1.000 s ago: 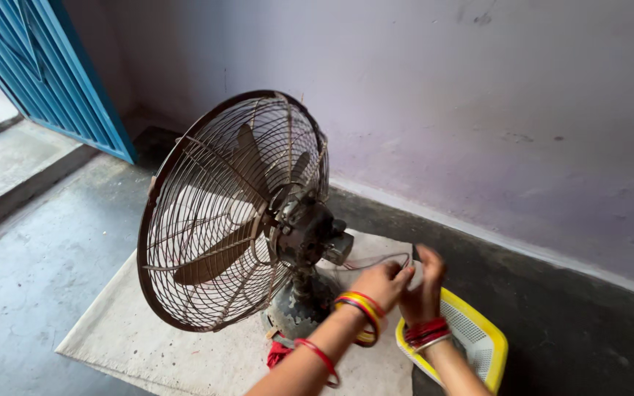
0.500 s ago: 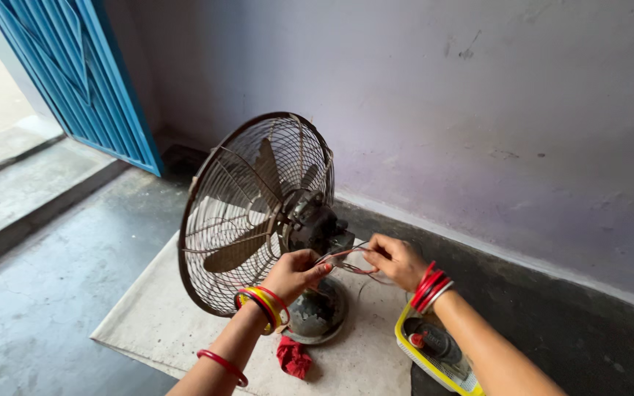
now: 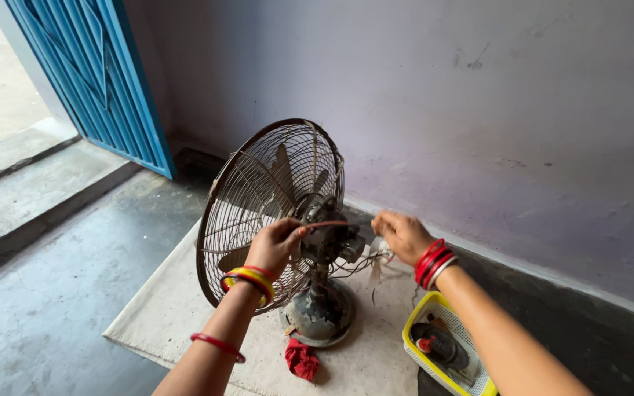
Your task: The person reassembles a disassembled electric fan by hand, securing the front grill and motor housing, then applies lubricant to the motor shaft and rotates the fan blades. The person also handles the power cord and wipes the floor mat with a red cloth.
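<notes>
An old rusty table fan (image 3: pixel 273 198) with a wire cage stands on a round metal base (image 3: pixel 318 315), on a pale mat (image 3: pixel 177 308). Its bare motor (image 3: pixel 328 238) shows behind the cage, with loose wires hanging off it. My left hand (image 3: pixel 277 246), with yellow and red bangles at the wrist, pinches a reddish wire (image 3: pixel 328 224) by the motor. My right hand (image 3: pixel 403 236), with red bangles, is closed on the wires to the right of the motor.
A yellow-rimmed white tray (image 3: pixel 442 352) with dark tools lies on the floor at lower right. A red rag (image 3: pixel 301 359) lies by the fan base. A purple wall runs behind. A blue metal door (image 3: pixel 89 73) and a step are at left.
The view has drawn closer and shifted. My two hands have moved apart, the left now at the motor's front side, the right pulling wires out to the right.
</notes>
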